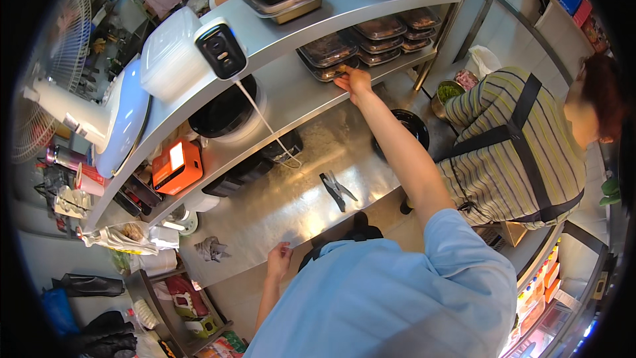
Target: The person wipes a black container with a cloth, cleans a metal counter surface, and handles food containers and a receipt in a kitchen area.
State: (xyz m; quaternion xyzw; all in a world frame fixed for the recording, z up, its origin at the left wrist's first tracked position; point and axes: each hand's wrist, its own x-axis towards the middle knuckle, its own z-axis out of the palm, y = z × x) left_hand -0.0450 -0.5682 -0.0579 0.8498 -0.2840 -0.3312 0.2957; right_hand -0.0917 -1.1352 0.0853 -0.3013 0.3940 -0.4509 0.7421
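My right hand (356, 82) reaches up to the middle shelf. Its thumb and fingers grip the near edge of a clear-lidded food container (325, 72), the lower one of a short stack. Another lidded container (329, 50) rests on top of it. Low by the front edge of the steel worktable (258, 209) hangs my left hand (279, 260), empty, with loosely bent fingers. A pair of scissors or shears (339, 191) with dark handles lies on the worktable between my hands. A crumpled grey cloth (212, 249) lies to the left.
More stacked containers (380, 40) stand along the middle shelf. The top shelf (348, 5) holds further stacks, white lids or tubs (174, 54), a camera device (221, 49) and a fan (74, 104). An orange device (177, 166) sits at left. A person in a striped top (512, 144) works at right.
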